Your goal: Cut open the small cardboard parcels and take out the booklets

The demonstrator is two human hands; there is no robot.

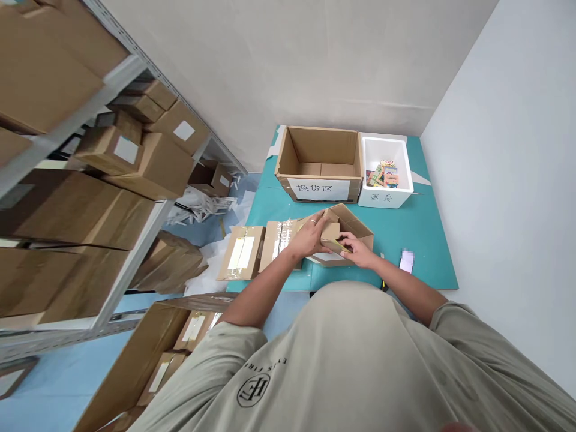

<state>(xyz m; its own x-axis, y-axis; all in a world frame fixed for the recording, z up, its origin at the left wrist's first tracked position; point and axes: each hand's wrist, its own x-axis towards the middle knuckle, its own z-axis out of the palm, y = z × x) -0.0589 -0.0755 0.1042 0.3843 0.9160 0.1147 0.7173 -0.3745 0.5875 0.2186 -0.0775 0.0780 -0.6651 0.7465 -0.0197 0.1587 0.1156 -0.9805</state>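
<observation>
An opened cardboard box (pixel 355 223) sits on the teal table right in front of me, with a white label on its near side. My left hand (pixel 310 236) is over its left part, with its fingers closed on a brown cardboard piece (pixel 332 230), a flap or a small carton; I cannot tell which. At the box's opening, my right hand (pixel 359 251) grips the near edge of the same piece, where a yellowish strip shows. Most of the inside of the box is hidden by my hands and the cardboard.
Two taped cartons, one a labelled carton (pixel 242 253), stand left on the teal table (pixel 396 231). Behind are a large open box (pixel 318 187) and a white foam box (pixel 386 198) holding small colourful packets. A phone (pixel 407 261) lies right. Loaded shelves (pixel 108 174) line the left.
</observation>
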